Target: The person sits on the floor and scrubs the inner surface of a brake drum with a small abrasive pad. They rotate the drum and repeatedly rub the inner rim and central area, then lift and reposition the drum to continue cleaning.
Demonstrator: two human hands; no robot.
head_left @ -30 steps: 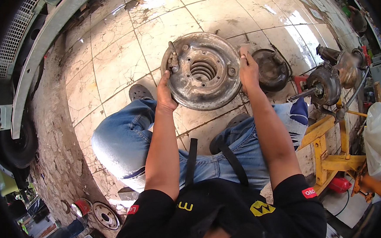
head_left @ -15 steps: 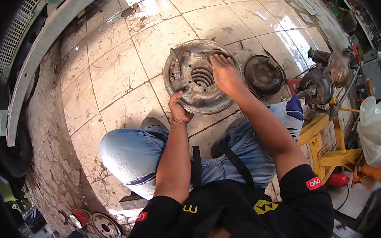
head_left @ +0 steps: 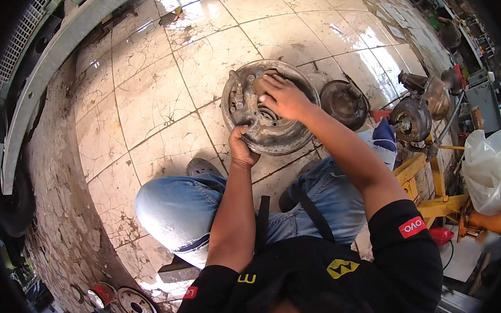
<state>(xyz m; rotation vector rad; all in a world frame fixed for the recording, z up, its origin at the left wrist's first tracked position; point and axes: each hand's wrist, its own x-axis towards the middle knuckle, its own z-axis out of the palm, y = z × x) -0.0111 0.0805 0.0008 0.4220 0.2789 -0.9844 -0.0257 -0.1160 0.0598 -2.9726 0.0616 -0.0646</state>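
Observation:
A round, dirty brake backing plate [head_left: 281, 145] lies in front of me on the tiled floor. Through its centre hole a coil spring [head_left: 267, 114] shows. My left hand [head_left: 242, 148] grips the plate's near left rim, thumb on top and fingers underneath. On the plate's upper face, beyond the hole, my right hand [head_left: 284, 99] presses a small flat tan piece, seemingly sandpaper [head_left: 258, 85], under its fingers. The wrist and palm partly cover the plate's right side and the hole. Bolts and a small metal part [head_left: 237, 96] sit on the plate's left side.
A second dark brake plate [head_left: 344, 105] lies just right of mine. Farther right are an axle assembly with a hub [head_left: 411, 120], a yellow stand [head_left: 440, 205] and a white plastic bag [head_left: 488, 168]. A wheel rim [head_left: 137, 306] and red can [head_left: 102, 294] stand at lower left.
My right hand has slid left across the plate, from its right side to its upper middle. The left hand keeps its grip. The whole view has shifted slightly.

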